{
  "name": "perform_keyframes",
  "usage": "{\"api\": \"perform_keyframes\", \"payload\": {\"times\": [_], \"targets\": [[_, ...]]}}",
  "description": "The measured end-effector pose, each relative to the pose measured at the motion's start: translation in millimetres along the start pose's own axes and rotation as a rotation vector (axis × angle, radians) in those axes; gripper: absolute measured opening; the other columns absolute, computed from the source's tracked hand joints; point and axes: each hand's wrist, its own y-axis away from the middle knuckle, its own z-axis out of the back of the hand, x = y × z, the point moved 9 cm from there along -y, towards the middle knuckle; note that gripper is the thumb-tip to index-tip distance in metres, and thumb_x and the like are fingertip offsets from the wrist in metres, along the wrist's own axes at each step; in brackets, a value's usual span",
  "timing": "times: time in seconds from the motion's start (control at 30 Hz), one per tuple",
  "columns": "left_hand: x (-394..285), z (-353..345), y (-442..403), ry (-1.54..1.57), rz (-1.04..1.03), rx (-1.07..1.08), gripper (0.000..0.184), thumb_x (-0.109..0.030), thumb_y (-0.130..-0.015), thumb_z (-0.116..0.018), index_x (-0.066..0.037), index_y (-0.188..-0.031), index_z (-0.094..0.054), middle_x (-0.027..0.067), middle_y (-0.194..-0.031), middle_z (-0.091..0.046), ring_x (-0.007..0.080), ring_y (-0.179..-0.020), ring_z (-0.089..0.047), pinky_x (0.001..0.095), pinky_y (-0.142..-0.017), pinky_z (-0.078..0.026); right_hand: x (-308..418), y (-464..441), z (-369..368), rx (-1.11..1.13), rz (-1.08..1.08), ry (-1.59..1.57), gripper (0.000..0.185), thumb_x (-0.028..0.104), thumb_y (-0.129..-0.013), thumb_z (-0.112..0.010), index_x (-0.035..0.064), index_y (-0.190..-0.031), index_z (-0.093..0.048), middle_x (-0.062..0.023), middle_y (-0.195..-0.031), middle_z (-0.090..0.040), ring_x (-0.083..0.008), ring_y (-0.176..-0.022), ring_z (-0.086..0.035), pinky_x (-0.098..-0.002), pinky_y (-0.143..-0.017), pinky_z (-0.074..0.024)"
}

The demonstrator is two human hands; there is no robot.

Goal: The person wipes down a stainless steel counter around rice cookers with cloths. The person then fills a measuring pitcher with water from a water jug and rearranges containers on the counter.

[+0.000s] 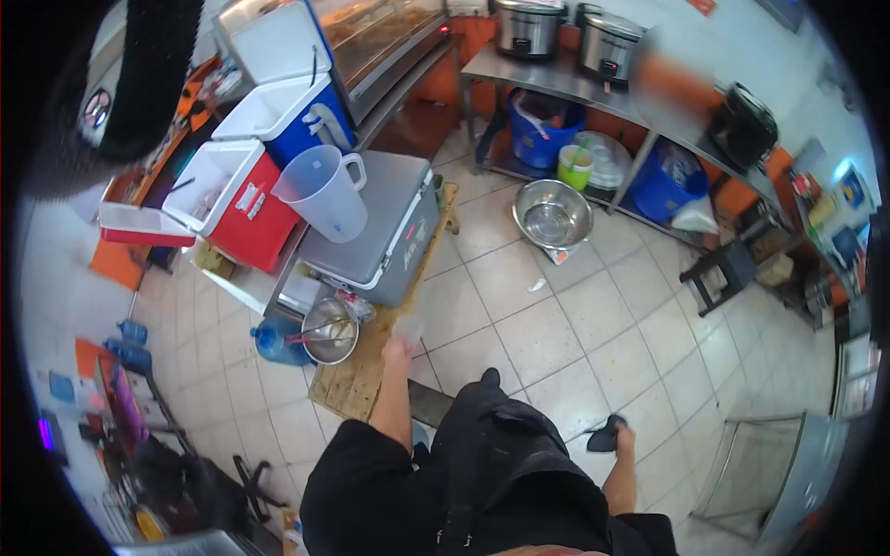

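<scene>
My left hand point(399, 349) is closed around a clear, see-through item point(408, 326), perhaps a plastic bag or cup, beside the edge of the wooden bench point(371, 357). My right hand point(625, 437) hangs low over the tiled floor; its fingers are too small to make out, and a dark shoe point(607, 434) shows right beside it. On the bench stand a grey cooler point(408, 236) with a translucent measuring jug point(329, 195) on its lid, and a metal bowl point(332, 347) with utensils in it.
Open red point(264, 227) and blue point(320, 116) coolers stand at the upper left. A steel bowl point(553, 215) sits low ahead, before a metal shelf point(565, 79) with cookers and blue bins. A black stool point(725, 275) and a metal-framed table point(788, 482) are at the right.
</scene>
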Motion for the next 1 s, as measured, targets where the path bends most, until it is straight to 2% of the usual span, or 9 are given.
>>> {"api": "perform_keyframes", "payload": {"times": [0.07, 0.27, 0.53, 0.67, 0.83, 0.87, 0.9, 0.93, 1.0], "targets": [[-47, -78, 12, -0.013, -0.061, -0.034, 0.032, -0.01, -0.088, -0.066, -0.005, -0.119, -0.059, 0.0073, -0.104, -0.065, 0.0265, -0.092, -0.064, 0.0475, -0.075, -0.056, 12, 20, -3, 0.006, -0.107, 0.079, 0.043, 0.025, -0.085, -0.066, -0.0063, -0.115, -0.067, -0.0133, -0.108, -0.069, -0.0235, -0.107, -0.062, -0.0384, -0.095, -0.0469], [-173, -232, -22, 0.206, -0.277, -0.123, 0.023, 0.001, -0.084, -0.071, 0.0, -0.103, -0.058, 0.01, -0.09, -0.065, 0.0223, -0.077, -0.066, 0.0325, -0.06, -0.059, 49, -52, -9, 0.136, -0.266, 0.13, 0.044, 0.025, -0.085, -0.065, -0.008, -0.114, -0.066, -0.0152, -0.107, -0.068, -0.0253, -0.102, -0.064, -0.0391, -0.09, -0.0497], [-249, -290, -123, 0.414, -0.501, -0.372, 0.031, -0.009, -0.081, -0.08, 0.005, -0.098, -0.058, 0.0131, -0.087, -0.066, 0.0224, -0.065, -0.065, 0.0315, -0.057, -0.06, 194, -223, 69, 0.079, -0.274, 0.225, 0.044, 0.026, -0.086, -0.064, -0.0102, -0.112, -0.065, -0.0178, -0.105, -0.068, -0.0277, -0.096, -0.066, -0.04, -0.084, -0.0535], [-230, -273, -66, 0.072, -0.5, -0.669, 0.044, -0.029, -0.081, -0.082, 0.006, -0.099, -0.061, 0.0109, -0.081, -0.066, 0.018, -0.058, -0.062, 0.0291, -0.053, -0.055, 311, -341, 113, 0.065, -0.111, 0.289, 0.045, 0.026, -0.087, -0.064, -0.0113, -0.112, -0.064, -0.0191, -0.105, -0.067, -0.029, -0.092, -0.067, -0.0404, -0.08, -0.0553], [-79, -195, 21, -0.086, -0.49, -0.471, 0.035, -0.03, -0.086, -0.076, 0.002, -0.098, -0.071, 0.0123, -0.092, -0.069, 0.0161, -0.064, -0.064, 0.0317, -0.053, -0.052, 497, -438, -89, 0.328, 0.373, 0.441, 0.046, 0.03, -0.093, -0.059, -0.006, -0.12, -0.063, -0.0145, -0.114, -0.068, -0.0262, -0.099, -0.065, -0.0384, -0.087, -0.0514], [-29, -175, 54, -0.177, -0.46, -0.511, 0.032, -0.029, -0.086, -0.075, 0.001, -0.098, -0.072, 0.0139, -0.097, -0.07, 0.0179, -0.07, -0.066, 0.033, -0.056, -0.053, 513, -397, -155, 0.509, 0.22, 0.404, 0.044, 0.032, -0.096, -0.057, -0.0044, -0.121, -0.064, -0.0135, -0.118, -0.067, -0.0251, -0.102, -0.064, -0.0372, -0.089, -0.0504], [0, -159, 113, -0.555, -0.561, -0.668, 0.041, -0.027, -0.083, -0.076, 0.0, -0.113, -0.069, 0.0176, -0.112, -0.068, 0.023, -0.093, -0.067, 0.035, -0.069, -0.055, 502, -427, -222, 0.68, 0.275, 0.341, 0.043, 0.032, -0.097, -0.057, -0.0033, -0.121, -0.064, -0.0123, -0.118, -0.066, -0.0242, -0.105, -0.063, -0.0372, -0.092, -0.0495], [60, -124, 134, -0.753, -0.451, -0.746, 0.062, -0.027, -0.08, -0.078, 0.001, -0.131, -0.058, 0.0212, -0.122, -0.064, 0.0262, -0.112, -0.062, 0.0358, -0.086, -0.053, 513, -352, -282, 0.829, 0.183, 0.277, 0.041, 0.03, -0.098, -0.057, -0.0025, -0.123, -0.063, -0.0114, -0.118, -0.066, -0.0228, -0.105, -0.063, -0.036, -0.095, -0.0482], [133, -93, 233, -0.121, -0.102, -0.814, 0.081, -0.035, -0.079, -0.079, 0.0, -0.143, -0.043, 0.0222, -0.132, -0.058, 0.0296, -0.122, -0.057, 0.0404, -0.095, -0.05, 479, -301, -393, 0.989, 0.12, 0.381, 0.042, 0.032, -0.097, -0.058, -0.0021, -0.122, -0.06, -0.0111, -0.109, -0.067, -0.0231, -0.094, -0.065, -0.0372, -0.083, -0.0532]]}}
